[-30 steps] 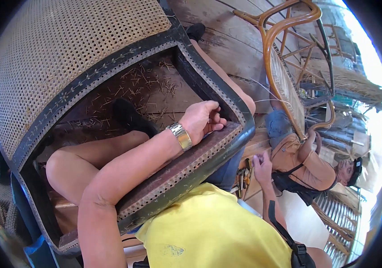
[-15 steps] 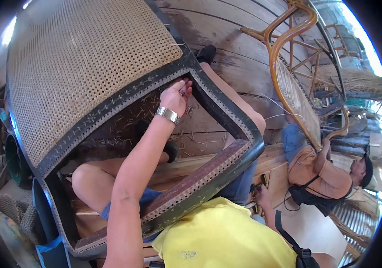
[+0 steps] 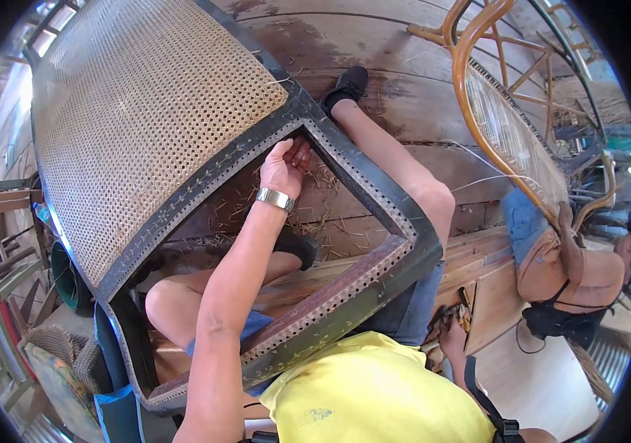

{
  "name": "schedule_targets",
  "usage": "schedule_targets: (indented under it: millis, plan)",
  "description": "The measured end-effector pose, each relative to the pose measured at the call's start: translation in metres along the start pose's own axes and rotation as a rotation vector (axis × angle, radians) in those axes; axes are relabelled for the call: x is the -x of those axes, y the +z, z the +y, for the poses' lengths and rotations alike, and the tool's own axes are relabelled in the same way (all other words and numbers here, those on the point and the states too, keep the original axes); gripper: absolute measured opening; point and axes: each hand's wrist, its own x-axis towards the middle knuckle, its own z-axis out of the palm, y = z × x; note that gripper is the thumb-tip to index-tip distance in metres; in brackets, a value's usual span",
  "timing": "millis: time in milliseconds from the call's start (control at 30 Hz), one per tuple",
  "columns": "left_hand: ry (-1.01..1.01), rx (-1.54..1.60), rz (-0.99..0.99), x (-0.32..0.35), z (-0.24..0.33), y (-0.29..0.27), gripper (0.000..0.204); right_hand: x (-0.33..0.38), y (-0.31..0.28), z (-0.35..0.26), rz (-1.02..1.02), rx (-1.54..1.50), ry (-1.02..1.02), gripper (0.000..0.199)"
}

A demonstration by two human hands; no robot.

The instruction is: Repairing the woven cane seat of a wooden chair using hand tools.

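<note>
A dark chair frame (image 3: 345, 310) lies across my lap, its rails lined with small holes around an open seat. Woven cane (image 3: 160, 111) fills the adjoining back panel. My left hand (image 3: 284, 170), wearing a metal watch, reaches through the opening to the far inner corner. Its fingers are curled against the underside of the rail; what they hold, if anything, is hidden. To the right, my right hand (image 3: 451, 331) is down at the wooden bench with fingers closed around or among small tools (image 3: 464, 306); the exact thing is too small to name.
A person (image 3: 570, 273) sits at the right, working at a curved rattan chair (image 3: 470, 88) with a loose pale strand. Cane scraps litter the plank floor (image 3: 397, 111). A pale board (image 3: 522, 376) lies at lower right; a green bin (image 3: 68, 273) and blue sheet (image 3: 112, 391) are at left.
The view has shifted, so the chair frame and the other person sit differently in it. My left hand stays at the corner with its fingers looser. My right hand remains by the tools.
</note>
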Motion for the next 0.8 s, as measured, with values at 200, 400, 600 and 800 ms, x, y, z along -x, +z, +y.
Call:
schedule_targets:
  millis: [200,400,600,800]
  plan:
    - [-0.044,-0.082,-0.090,0.004,-0.014,-0.004,0.019,0.001,0.029,0.042,0.039,-0.047,0.055,0.033]
    - [-0.012,-0.015,-0.171,0.001,0.006,-0.028,0.026,-0.001,0.025,0.020,-0.052,-0.059,-0.118,0.037]
    - [-0.048,-0.073,-0.171,0.002,0.013,-0.038,0.014,-0.012,0.044,0.073,-0.123,-0.030,-0.060,0.047]
    - [0.005,-0.182,-0.108,0.050,0.087,-0.125,0.013,-0.038,0.055,0.089,-0.250,-0.055,0.005,0.035]
